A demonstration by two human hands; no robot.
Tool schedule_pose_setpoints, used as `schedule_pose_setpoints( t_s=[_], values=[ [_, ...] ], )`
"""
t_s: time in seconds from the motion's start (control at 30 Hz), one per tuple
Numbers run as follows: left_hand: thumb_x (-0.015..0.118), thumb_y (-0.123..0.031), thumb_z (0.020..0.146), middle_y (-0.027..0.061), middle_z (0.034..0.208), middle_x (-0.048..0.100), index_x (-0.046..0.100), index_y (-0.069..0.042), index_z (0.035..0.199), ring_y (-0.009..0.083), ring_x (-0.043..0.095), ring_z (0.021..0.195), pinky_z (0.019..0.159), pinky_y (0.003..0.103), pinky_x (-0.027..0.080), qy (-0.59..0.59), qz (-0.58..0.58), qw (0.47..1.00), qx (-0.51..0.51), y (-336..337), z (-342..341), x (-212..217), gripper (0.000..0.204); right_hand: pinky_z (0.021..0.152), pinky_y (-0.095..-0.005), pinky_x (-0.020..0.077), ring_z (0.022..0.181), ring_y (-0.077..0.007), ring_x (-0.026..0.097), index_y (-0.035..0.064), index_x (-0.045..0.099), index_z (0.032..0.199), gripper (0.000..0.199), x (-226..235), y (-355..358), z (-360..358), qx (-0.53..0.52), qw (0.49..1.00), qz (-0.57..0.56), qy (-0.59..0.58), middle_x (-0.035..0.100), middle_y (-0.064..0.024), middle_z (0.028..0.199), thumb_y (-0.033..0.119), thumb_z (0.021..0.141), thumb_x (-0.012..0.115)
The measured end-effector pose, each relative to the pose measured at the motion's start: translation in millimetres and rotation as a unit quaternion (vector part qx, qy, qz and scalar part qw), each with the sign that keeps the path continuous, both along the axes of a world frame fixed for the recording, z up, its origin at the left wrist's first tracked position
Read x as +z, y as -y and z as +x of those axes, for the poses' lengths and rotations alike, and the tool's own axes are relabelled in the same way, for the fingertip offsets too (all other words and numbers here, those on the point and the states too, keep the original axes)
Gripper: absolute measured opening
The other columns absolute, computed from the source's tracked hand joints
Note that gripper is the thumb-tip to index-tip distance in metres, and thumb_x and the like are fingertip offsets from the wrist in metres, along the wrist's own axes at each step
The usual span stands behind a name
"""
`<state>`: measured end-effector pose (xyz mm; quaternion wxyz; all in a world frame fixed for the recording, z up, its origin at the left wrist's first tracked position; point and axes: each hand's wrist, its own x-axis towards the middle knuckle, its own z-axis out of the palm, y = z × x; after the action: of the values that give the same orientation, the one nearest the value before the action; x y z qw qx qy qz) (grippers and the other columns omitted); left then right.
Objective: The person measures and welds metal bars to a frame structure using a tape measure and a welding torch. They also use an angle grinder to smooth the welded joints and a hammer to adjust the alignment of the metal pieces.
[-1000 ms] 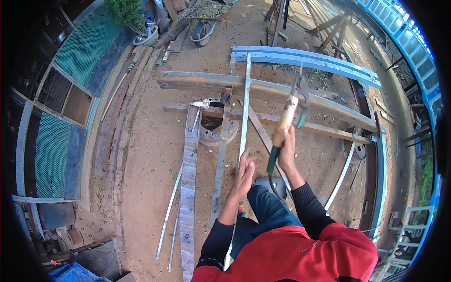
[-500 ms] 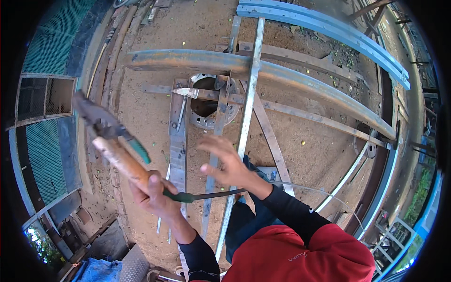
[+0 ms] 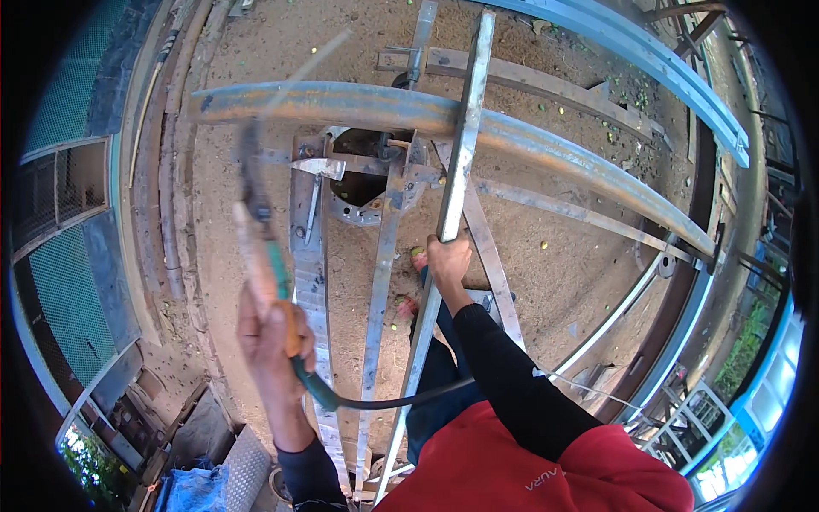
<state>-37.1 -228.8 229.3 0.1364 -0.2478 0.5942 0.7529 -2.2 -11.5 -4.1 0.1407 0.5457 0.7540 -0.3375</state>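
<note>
My left hand [image 3: 266, 346] is closed round the orange grip of a welding electrode holder [image 3: 277, 269], blurred by motion. A thin pale rod [image 3: 320, 60], also smeared, slants up and right from the holder's dark jaws. Its black cable [image 3: 409, 400] runs from a green sleeve across to my right side. My right hand [image 3: 450, 260] is wrapped round a long square steel tube [image 3: 467, 136]. The tube lies over a rusty, bluish steel beam [image 3: 341, 100]. Left of it, a chipping hammer [image 3: 321, 168] rests on a flat steel piece [image 3: 310, 264].
A round steel wheel rim [image 3: 363, 215] sits on the dirt under the flat bars. Blue-grey steel lengths [image 3: 631, 64] lie at the far right. Another steel bar [image 3: 486, 247] slants beside the tube. Mesh panels [image 3: 72, 282] stand at the left, near a blue sheet [image 3: 194, 491].
My right hand, open in the air before, has come forward and right and closed on the square tube. My left hand has turned the electrode holder more upright, and a thin rod now shows.
</note>
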Motion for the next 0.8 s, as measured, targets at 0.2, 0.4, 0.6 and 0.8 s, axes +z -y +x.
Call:
schedule_pose_setpoints(
  t_s=[0.2, 0.4, 0.6, 0.8],
  values=[
    [0.056, -0.013, 0.095, 0.0003, 0.075, 0.054, 0.047, -0.004, 0.138, 0.0051, 0.048, 0.052, 0.044, 0.02, 0.04, 0.108, -0.001, 0.987, -0.116, -63.4, 22.7, -84.5, 0.045, 0.089, -0.0484, 0.0502, 0.093, -0.0429, 0.067, -0.002, 0.068, 0.099, 0.039, 3.0, 1.6, -4.4, -0.02, 0.998, 0.037, -0.037, 0.069, -0.0274, 0.09, 0.027, 0.072, 0.069],
    [0.058, -0.01, 0.095, 0.0012, 0.093, 0.062, 0.042, -0.001, 0.144, 0.0014, 0.046, 0.058, 0.048, 0.017, 0.038, 0.017, 0.024, 0.995, -0.095, -84.3, 20.9, -134.6, 0.052, 0.084, -0.0458, 0.0516, 0.089, -0.0387, 0.069, -0.0049, 0.068, 0.091, 0.035, 4.4, 4.2, -10.0, -0.019, 0.999, 0.038, -0.026, 0.07, -0.023, 0.083, 0.027, 0.076, 0.071],
    [0.057, -0.01, 0.096, 0.0061, 0.109, 0.06, 0.04, 0.001, 0.144, 0.0034, 0.051, 0.076, 0.062, 0.019, 0.043, 0.111, 0.062, 0.985, -0.119, -91.2, 2.1, -134.0, 0.052, 0.09, -0.0472, 0.0499, 0.095, -0.0415, 0.067, -0.0033, 0.068, 0.095, 0.036, -17.9, 2.2, -1.8, -0.005, 0.997, 0.069, -0.025, 0.07, -0.0243, 0.088, 0.024, 0.071, 0.069],
    [0.057, -0.011, 0.096, 0.0088, 0.115, 0.059, 0.039, 0.003, 0.143, 0.0081, 0.055, 0.089, 0.074, 0.022, 0.046, 0.041, 0.046, 0.989, -0.131, -99.3, 3.7, -152.0, 0.052, 0.091, -0.0481, 0.0494, 0.097, -0.0428, 0.066, -0.0015, 0.068, 0.102, 0.042, -20.8, 1.2, 0.4, -0.007, 0.997, 0.072, -0.024, 0.069, -0.0258, 0.098, 0.024, 0.069, 0.072]
  ],
)
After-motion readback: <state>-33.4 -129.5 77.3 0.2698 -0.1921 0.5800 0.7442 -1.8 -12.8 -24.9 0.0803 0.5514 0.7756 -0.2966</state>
